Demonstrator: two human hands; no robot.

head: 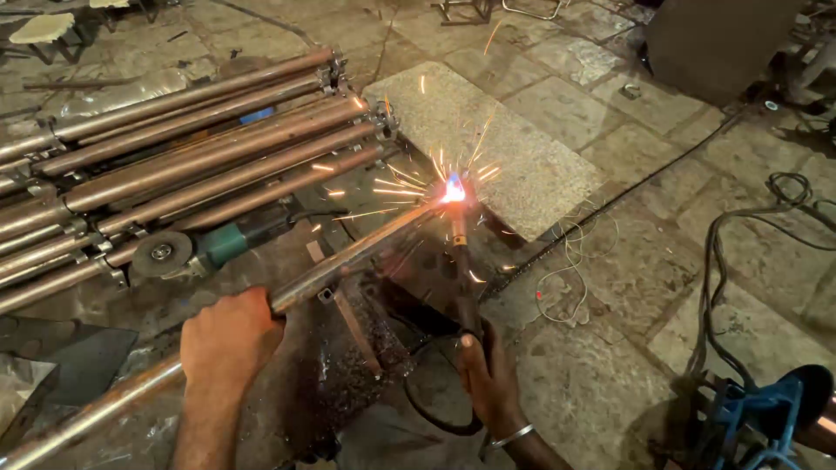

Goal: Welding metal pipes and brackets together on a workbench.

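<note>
Steel pipe (348,259) running from lower left up to the sparking arc (453,190), gripped mid-length in left hand (228,338). Right hand (489,376) closed round electrode holder (461,261), just right of pipe's far end, rod pointing up to the tip.

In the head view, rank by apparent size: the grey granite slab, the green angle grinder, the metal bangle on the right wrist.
1. Grey granite slab, largest.
2. Green angle grinder, clearly smaller.
3. Metal bangle, smallest, though nearest the camera.
</note>
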